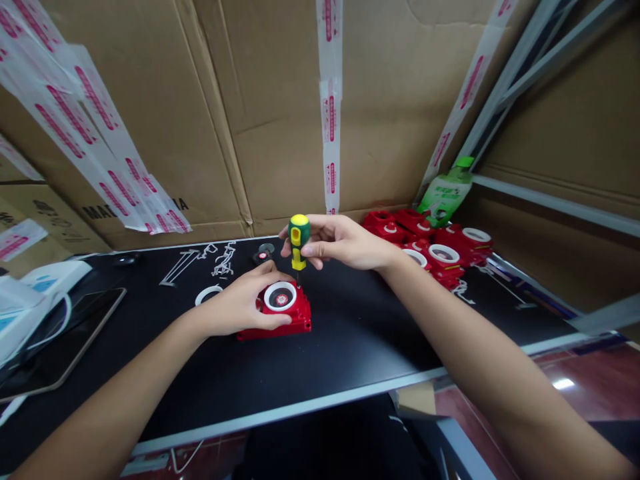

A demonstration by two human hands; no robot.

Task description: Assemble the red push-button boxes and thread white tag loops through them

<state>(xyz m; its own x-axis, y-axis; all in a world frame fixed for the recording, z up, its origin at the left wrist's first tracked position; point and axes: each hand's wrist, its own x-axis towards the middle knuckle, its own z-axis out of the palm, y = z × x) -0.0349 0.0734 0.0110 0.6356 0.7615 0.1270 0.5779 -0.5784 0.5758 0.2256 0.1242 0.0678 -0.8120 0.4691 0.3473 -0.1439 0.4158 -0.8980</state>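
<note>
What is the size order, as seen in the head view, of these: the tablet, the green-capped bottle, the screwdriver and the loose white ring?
Largest to smallest:
1. tablet
2. green-capped bottle
3. screwdriver
4. loose white ring, partly hidden
Nearness probably enlarges the tablet.

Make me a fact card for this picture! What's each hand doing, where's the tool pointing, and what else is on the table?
Left hand: holding a red part on the black table
Right hand: gripping a green-and-yellow screwdriver
Screwdriver direction: handle up, tip down at the red part's far right corner
Left of the red part: a loose white ring, partly hidden by the left hand
Right side of table: a cluster of red parts, some with white rings
Behind that cluster: a green-capped bottle
Screwdriver turning: can't tell
</note>
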